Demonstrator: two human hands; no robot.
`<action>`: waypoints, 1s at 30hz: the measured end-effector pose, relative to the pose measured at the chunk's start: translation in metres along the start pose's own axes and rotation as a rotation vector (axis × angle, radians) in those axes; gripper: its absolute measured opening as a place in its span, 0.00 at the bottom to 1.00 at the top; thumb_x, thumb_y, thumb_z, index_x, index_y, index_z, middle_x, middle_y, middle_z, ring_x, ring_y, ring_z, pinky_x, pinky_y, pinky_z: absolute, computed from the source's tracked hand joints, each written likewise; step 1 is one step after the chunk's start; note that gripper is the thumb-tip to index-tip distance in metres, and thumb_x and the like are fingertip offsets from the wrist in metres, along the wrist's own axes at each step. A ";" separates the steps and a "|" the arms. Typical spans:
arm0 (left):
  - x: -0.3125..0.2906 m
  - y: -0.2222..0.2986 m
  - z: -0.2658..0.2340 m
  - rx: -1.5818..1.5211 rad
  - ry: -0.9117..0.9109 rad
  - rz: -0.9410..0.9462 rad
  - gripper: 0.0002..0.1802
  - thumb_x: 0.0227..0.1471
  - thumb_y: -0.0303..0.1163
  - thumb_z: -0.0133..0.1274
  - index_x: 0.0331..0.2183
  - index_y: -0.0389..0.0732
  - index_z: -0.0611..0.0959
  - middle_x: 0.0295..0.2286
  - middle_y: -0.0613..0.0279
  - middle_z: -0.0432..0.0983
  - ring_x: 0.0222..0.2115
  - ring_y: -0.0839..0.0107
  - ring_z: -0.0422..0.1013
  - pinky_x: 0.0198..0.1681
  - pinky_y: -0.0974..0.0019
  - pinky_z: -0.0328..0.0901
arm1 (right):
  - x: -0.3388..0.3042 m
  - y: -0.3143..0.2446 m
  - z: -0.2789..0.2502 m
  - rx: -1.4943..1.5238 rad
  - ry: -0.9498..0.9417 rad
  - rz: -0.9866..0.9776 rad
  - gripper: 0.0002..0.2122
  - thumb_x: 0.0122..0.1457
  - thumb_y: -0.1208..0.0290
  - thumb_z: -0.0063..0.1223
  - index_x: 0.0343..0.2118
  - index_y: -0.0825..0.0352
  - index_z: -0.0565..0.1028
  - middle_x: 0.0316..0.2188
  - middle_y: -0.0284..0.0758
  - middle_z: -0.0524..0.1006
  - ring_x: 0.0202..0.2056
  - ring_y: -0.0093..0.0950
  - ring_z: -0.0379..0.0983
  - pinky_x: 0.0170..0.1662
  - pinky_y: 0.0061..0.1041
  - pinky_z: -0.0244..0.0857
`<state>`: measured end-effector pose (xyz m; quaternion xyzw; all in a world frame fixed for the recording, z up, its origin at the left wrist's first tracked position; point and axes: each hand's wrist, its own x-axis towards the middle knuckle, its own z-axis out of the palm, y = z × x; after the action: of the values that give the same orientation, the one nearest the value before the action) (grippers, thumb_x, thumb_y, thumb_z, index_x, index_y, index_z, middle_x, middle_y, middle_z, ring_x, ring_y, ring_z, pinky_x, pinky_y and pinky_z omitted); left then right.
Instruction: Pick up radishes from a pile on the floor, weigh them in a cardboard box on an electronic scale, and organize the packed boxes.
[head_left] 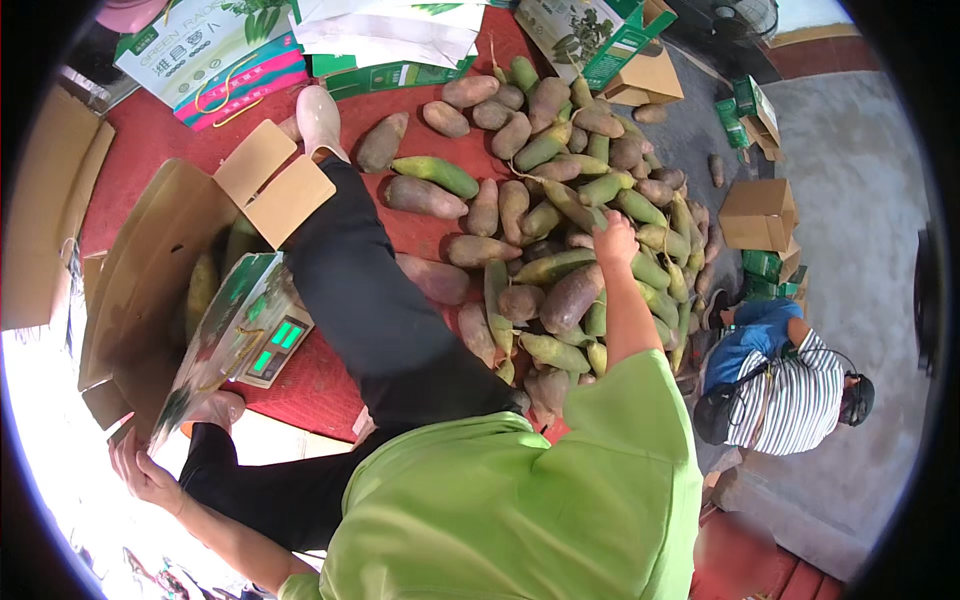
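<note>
Radish | near end held in right-hand grip | body extends forward-left

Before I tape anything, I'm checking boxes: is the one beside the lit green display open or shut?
Open: the box has its flaps spread outward, and green vegetables show inside.

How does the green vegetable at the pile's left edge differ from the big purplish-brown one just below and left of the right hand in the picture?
The green vegetable looks slim; the purplish-brown one is plump. The first slants down to the right, the second up to the right. Both are elongated.
</note>
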<state>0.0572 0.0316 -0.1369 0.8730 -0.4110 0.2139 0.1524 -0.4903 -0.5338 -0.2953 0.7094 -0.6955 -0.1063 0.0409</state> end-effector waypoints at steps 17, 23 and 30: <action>0.027 0.050 -0.016 0.016 -0.003 -0.027 0.17 0.50 0.37 0.44 0.30 0.33 0.79 0.21 0.55 0.70 0.26 0.59 0.69 0.53 0.49 0.58 | 0.089 -0.045 0.038 1.357 0.011 0.841 0.13 0.41 0.76 0.68 0.29 0.71 0.73 0.28 0.39 0.76 0.27 0.33 0.72 0.24 0.34 0.67; 0.038 0.053 -0.006 -0.078 0.023 -0.034 0.17 0.47 0.39 0.46 0.28 0.34 0.80 0.20 0.57 0.71 0.25 0.61 0.70 0.52 0.51 0.58 | 0.094 0.021 0.057 1.442 -0.156 0.984 0.18 0.45 0.63 0.63 0.35 0.67 0.72 0.32 0.39 0.74 0.31 0.34 0.71 0.25 0.27 0.63; 0.032 0.050 -0.017 -0.087 0.057 -0.069 0.17 0.49 0.39 0.45 0.29 0.34 0.80 0.20 0.58 0.71 0.25 0.62 0.70 0.52 0.53 0.58 | 0.028 -0.015 0.017 1.793 -0.473 0.788 0.21 0.49 0.57 0.55 0.43 0.64 0.68 0.38 0.34 0.72 0.33 0.27 0.69 0.26 0.23 0.58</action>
<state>0.0316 -0.0123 -0.1014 0.8728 -0.3850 0.2152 0.2092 -0.4784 -0.5594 -0.3173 0.1585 -0.6943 0.3393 -0.6146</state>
